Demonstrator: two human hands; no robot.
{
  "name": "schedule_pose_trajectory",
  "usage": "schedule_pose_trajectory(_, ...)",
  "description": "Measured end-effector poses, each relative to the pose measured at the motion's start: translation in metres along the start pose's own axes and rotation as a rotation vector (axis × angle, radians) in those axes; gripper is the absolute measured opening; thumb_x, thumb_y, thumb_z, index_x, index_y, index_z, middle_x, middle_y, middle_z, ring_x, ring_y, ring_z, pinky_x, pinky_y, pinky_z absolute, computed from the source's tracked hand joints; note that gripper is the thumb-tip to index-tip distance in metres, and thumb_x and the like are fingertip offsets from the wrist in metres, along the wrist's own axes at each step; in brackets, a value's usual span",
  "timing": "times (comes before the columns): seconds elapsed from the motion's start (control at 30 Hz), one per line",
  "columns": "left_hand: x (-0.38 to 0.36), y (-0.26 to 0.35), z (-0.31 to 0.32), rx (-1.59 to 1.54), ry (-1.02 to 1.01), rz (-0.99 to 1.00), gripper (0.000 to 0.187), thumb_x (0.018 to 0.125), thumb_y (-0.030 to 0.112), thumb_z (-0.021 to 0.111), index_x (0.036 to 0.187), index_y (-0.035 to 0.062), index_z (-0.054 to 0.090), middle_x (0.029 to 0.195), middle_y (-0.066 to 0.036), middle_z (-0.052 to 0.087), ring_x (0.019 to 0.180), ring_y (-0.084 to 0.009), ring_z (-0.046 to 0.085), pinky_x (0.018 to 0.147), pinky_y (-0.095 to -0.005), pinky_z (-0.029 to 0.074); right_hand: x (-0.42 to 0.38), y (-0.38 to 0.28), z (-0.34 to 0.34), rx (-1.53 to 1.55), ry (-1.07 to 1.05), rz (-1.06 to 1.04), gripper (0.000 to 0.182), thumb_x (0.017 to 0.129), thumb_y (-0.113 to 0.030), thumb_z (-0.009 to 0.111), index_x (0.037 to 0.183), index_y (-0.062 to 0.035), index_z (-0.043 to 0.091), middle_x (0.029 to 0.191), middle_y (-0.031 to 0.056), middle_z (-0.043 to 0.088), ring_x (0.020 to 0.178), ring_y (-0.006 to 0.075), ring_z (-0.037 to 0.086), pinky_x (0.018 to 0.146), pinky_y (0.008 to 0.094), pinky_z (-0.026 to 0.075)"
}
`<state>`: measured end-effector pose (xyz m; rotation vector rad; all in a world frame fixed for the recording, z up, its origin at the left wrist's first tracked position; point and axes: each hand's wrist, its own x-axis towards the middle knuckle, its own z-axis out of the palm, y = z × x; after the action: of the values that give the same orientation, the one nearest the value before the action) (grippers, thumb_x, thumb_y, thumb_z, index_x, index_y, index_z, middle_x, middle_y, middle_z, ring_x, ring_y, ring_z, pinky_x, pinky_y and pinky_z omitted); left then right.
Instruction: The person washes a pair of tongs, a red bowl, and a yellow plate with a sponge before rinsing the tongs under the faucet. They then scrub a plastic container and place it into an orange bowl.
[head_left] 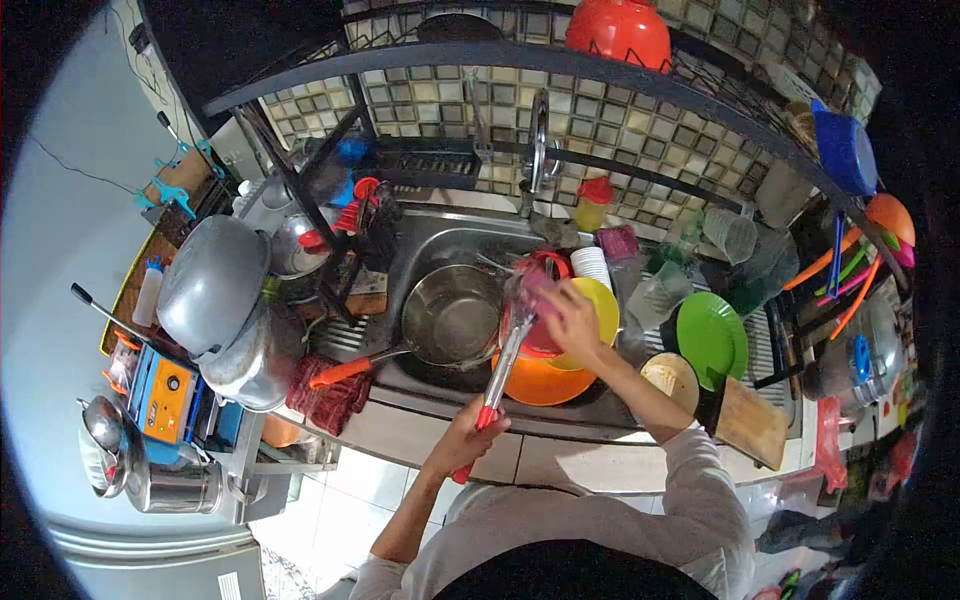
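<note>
The person stands at a crowded stainless steel sink (440, 235), bent over it. The left hand (470, 432) is closed around the red-coated handle end of a pair of long metal kitchen tongs (508, 352), holding them slanted up and away so the tips reach over the basin. The right hand (572, 318) is curled around a purple-pink scrubbing sponge (535, 290), pressed against the upper part of the tongs, near their tips.

Just left of the tongs a steel saucepan with an orange-red handle (452, 318) sits in the basin, its handle pointing toward the counter edge. Under and beside the right hand lie a flat orange plastic plate (540, 383) and a yellow plate (603, 305); a bright green plate (712, 338) leans farther right, above a wooden cutting board (752, 424). The chrome tap (538, 140) rises behind the basin against the tiled wall, and I can't tell whether water runs from it.

To my eye this is a scrubbing stroke, and it goes best with the left grip kept firm low on the handle, so the tongs do not twist or spring open under the sponge. I would keep the tips above the basin so drips fall inside, work the sponge along both arms and into the scalloped ends, and steer clear of the stacked plates close beneath.
</note>
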<state>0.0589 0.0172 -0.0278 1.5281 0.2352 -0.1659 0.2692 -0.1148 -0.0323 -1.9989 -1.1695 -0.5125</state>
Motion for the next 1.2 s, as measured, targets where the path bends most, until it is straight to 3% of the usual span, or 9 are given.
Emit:
schedule_pose_trajectory(0.17, 0.001, -0.012, -0.005, 0.067, 0.0, 0.06, 0.018, 0.082, 0.017, 0.058, 0.087, 0.0074, 0.044, 0.064, 0.002, 0.042, 0.048, -0.0068, 0.043, 0.042, -0.0229, 0.037, -0.011, -0.011, 0.004, -0.179, -0.198, -0.24, 0.041, 0.066, -0.012, 0.058, 0.106, -0.0162, 0.057, 0.091, 0.0084, 0.053, 0.078, 0.0266, 0.056, 0.061, 0.0358, 0.048)
schedule_pose_trajectory(0.27, -0.002, -0.004, -0.005, 0.152, 0.007, 0.088, 0.018, 0.081, 0.016, 0.059, 0.086, 0.0065, 0.044, 0.066, 0.0, 0.043, 0.05, -0.0069, 0.044, 0.042, -0.0226, 0.038, 0.003, 0.002, 0.006, -0.109, -0.078, -0.037, 0.036, 0.066, -0.016, 0.058, 0.102, -0.0164, 0.058, 0.09, 0.007, 0.055, 0.078, 0.0246, 0.057, 0.062, 0.0365, 0.048)
schedule_pose_trajectory(0.43, 0.003, -0.013, -0.002, 0.25, 0.036, 0.183, 0.019, 0.079, 0.012, 0.06, 0.088, 0.0033, 0.045, 0.073, -0.008, 0.047, 0.067, -0.0193, 0.05, 0.061, -0.0306, 0.042, -0.009, -0.007, 0.008, -0.214, -0.124, -0.229, 0.034, 0.066, -0.014, 0.058, 0.1, -0.0138, 0.059, 0.087, 0.0093, 0.054, 0.074, 0.0271, 0.056, 0.061, 0.0363, 0.047)
schedule_pose_trajectory(0.57, 0.003, -0.005, -0.003, 0.261, 0.022, 0.181, 0.021, 0.078, 0.012, 0.06, 0.089, 0.0019, 0.045, 0.076, -0.011, 0.047, 0.073, -0.0248, 0.05, 0.068, -0.0337, 0.04, 0.004, 0.014, 0.011, 0.066, 0.013, 0.075, 0.039, 0.065, -0.015, 0.06, 0.104, -0.0145, 0.058, 0.088, 0.0095, 0.054, 0.077, 0.0279, 0.057, 0.064, 0.0363, 0.048)
schedule_pose_trajectory(0.7, 0.006, -0.014, -0.004, 0.296, 0.019, 0.145, 0.025, 0.078, 0.013, 0.061, 0.094, 0.0016, 0.046, 0.078, -0.011, 0.048, 0.072, -0.0246, 0.05, 0.067, -0.0336, 0.041, -0.015, -0.007, 0.007, -0.058, -0.136, -0.213, 0.038, 0.066, -0.01, 0.058, 0.103, -0.0138, 0.059, 0.088, 0.0104, 0.054, 0.073, 0.0296, 0.056, 0.058, 0.0383, 0.047)
schedule_pose_trajectory(0.83, 0.005, -0.01, -0.002, 0.33, 0.019, 0.176, 0.028, 0.077, 0.013, 0.062, 0.098, 0.0019, 0.046, 0.079, -0.011, 0.049, 0.072, -0.0252, 0.05, 0.067, -0.034, 0.041, 0.004, 0.023, 0.009, -0.063, 0.024, 0.139, 0.042, 0.063, -0.014, 0.06, 0.104, -0.0198, 0.06, 0.088, 0.0052, 0.053, 0.071, 0.0231, 0.058, 0.054, 0.0357, 0.048)
schedule_pose_trajectory(1.0, 0.012, -0.016, -0.002, 0.371, 0.035, 0.325, 0.029, 0.078, 0.014, 0.061, 0.099, 0.0014, 0.045, 0.078, -0.011, 0.048, 0.072, -0.0258, 0.05, 0.067, -0.0348, 0.041, -0.027, -0.017, 0.008, -0.054, -0.109, -0.346, 0.037, 0.061, -0.013, 0.059, 0.098, -0.0172, 0.061, 0.085, 0.0051, 0.053, 0.068, 0.0191, 0.058, 0.052, 0.0319, 0.048)
schedule_pose_trajectory(1.13, 0.007, -0.009, -0.005, 0.392, 0.018, 0.269, 0.03, 0.078, 0.016, 0.061, 0.099, 0.001, 0.045, 0.079, -0.012, 0.048, 0.073, -0.0266, 0.05, 0.067, -0.0351, 0.041, -0.003, 0.02, 0.006, -0.159, 0.044, -0.033, 0.043, 0.062, -0.018, 0.06, 0.105, -0.022, 0.058, 0.086, 0.0019, 0.053, 0.068, 0.0188, 0.056, 0.048, 0.0304, 0.046)
schedule_pose_trajectory(1.2, 0.009, -0.003, -0.004, 0.359, 0.026, 0.209, 0.03, 0.078, 0.018, 0.061, 0.098, 0.0012, 0.045, 0.079, -0.012, 0.049, 0.073, -0.0266, 0.05, 0.067, -0.035, 0.041, -0.006, 0.003, 0.008, -0.155, 0.033, -0.075, 0.043, 0.063, -0.019, 0.06, 0.106, -0.0219, 0.058, 0.086, 0.001, 0.054, 0.068, 0.0179, 0.056, 0.048, 0.0303, 0.046)
